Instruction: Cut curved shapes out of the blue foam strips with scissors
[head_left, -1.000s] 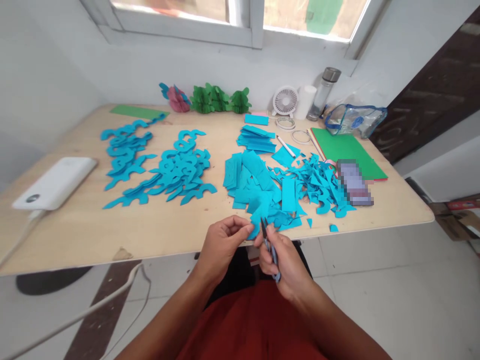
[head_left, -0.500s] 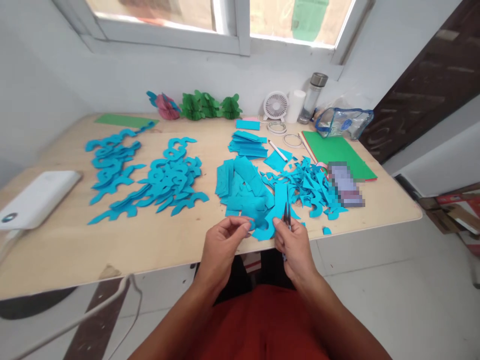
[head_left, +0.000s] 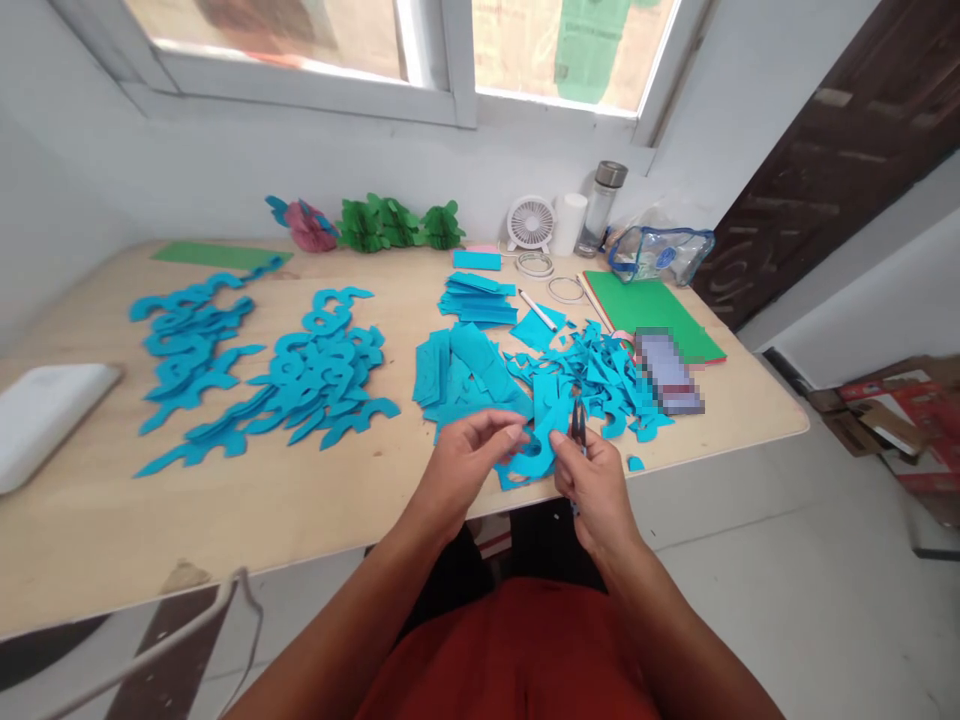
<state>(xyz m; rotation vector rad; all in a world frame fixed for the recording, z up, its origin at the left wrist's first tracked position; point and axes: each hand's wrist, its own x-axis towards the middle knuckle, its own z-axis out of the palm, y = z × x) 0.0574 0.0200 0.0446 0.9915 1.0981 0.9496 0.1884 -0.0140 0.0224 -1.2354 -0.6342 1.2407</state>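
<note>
A curved blue paper piece [head_left: 534, 462] is pinched between the thumb and fingers of my right hand [head_left: 596, 485]. The same hand also holds dark scissors [head_left: 578, 422], their tips pointing away from me. My left hand [head_left: 476, 455] is just left of the paper, thumb and fingers curled close together; whether anything is between them cannot be made out. Beyond the hands lie folded blue papers [head_left: 472, 370] and a heap of blue scraps [head_left: 600, 370]. Cut wavy blue shapes form a middle pile [head_left: 315, 370] and a left pile [head_left: 187, 340].
On the wooden table [head_left: 315, 510] are a white device [head_left: 52, 420], a pen [head_left: 538, 309], green sheets [head_left: 652, 310] and a blurred phone [head_left: 667, 370]. Green paper flowers [head_left: 390, 222], a fan [head_left: 531, 222], a bottle [head_left: 601, 205] and a clear pouch [head_left: 664, 255] stand along the back.
The view has shifted. My left hand no longer pinches the left end of the blue paper and has moved slightly up. My right hand still holds the paper and scissors.
</note>
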